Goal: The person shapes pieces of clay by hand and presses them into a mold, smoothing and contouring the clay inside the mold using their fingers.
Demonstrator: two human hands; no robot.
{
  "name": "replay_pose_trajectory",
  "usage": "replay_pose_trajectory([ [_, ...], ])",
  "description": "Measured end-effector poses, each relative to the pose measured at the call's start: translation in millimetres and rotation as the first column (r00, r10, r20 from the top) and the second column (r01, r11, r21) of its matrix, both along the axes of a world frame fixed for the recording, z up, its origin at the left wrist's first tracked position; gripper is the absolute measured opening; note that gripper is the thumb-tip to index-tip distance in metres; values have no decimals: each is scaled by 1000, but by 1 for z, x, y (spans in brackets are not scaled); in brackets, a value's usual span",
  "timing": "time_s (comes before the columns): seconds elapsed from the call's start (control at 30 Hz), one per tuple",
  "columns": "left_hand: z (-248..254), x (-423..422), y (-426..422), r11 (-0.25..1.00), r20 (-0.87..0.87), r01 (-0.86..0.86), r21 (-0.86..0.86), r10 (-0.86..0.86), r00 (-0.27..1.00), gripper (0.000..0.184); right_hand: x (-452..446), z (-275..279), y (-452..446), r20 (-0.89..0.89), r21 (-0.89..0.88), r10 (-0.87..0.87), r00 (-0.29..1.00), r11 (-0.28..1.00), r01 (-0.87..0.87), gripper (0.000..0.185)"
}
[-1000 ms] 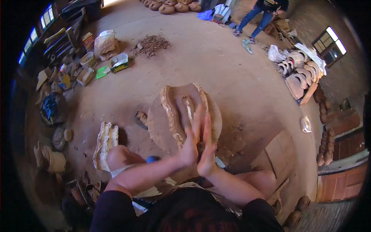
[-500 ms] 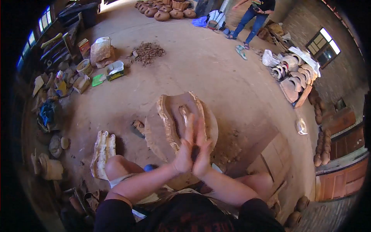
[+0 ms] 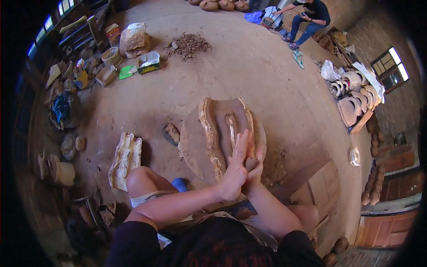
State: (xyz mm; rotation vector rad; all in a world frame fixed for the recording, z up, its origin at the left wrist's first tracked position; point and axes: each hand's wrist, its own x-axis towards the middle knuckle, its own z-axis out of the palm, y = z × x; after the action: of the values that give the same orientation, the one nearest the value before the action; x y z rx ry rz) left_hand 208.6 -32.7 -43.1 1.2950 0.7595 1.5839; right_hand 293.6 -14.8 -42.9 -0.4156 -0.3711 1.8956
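My left hand [image 3: 233, 178] and my right hand [image 3: 258, 168] are pressed palm to palm, fingers stretched out and pointing away from me. Between the palms shows a small brown lump of clay [image 3: 251, 164]; most of it is hidden. Just beyond and below my hands lies a trough-shaped mould [image 3: 209, 129] with rough, pale edges and a brown lining. Inside it runs a short whitish ridge [image 3: 231, 127]. The mould rests on a round, flat board [image 3: 189, 153], and my hands cover its near right part.
A second pale mould piece [image 3: 126, 160] lies by my left knee. Left of the board is a dark, block-like object [image 3: 171, 133]. Crumbled clay [image 3: 189, 46] is heaped farther off. Curved clay pieces [image 3: 356, 95] are stacked at right. Another person [image 3: 307, 20] bends near the back.
My palms have slid against each other, the left one now lower and tilted. The view has shifted, so things appear farther right. The other person has bent down toward the bags.
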Motion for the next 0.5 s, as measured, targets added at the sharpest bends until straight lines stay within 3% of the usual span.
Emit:
replay_pose_trajectory([
  [0.1, 1, -21, 21, 967, -204, -181, -181, 143, 968, 77, -17, 23, -30, 519, 50, 18, 855, 997, -51, 73],
  [0.13, -11, -36, 32, 920, -377, -391, -7, 360, 853, 76, -26, 25, -36, 459, 25, -34, 888, 999, 25, 62],
  [0.2, -28, -57, 51, 834, -415, -543, 99, 531, 739, 71, -11, 29, -21, 829, 139, 66, 555, 937, -320, 54],
  [0.27, -36, -70, 62, 860, -231, -497, -113, 464, 855, 71, 2, 11, -4, 938, 194, -29, 346, 870, -453, 45],
  [0.3, -26, -82, 60, 901, -225, -311, -301, 249, 942, 68, 6, 14, 3, 958, 175, -24, 286, 839, -515, 44],
  [0.37, 2, -105, 49, 772, -80, 86, -629, -174, 981, 66, 15, 26, 19, 988, 113, -17, 155, 761, -638, 44],
  [0.4, -4, -100, 48, 761, -132, 86, -643, -221, 966, 62, 16, 33, 24, 996, 74, -34, 77, 784, -616, 40],
  [0.5, -10, -92, 41, 783, -361, 154, -603, -440, 822, 57, 19, 45, 29, 980, 171, -196, 24, 779, -604, 32],
])
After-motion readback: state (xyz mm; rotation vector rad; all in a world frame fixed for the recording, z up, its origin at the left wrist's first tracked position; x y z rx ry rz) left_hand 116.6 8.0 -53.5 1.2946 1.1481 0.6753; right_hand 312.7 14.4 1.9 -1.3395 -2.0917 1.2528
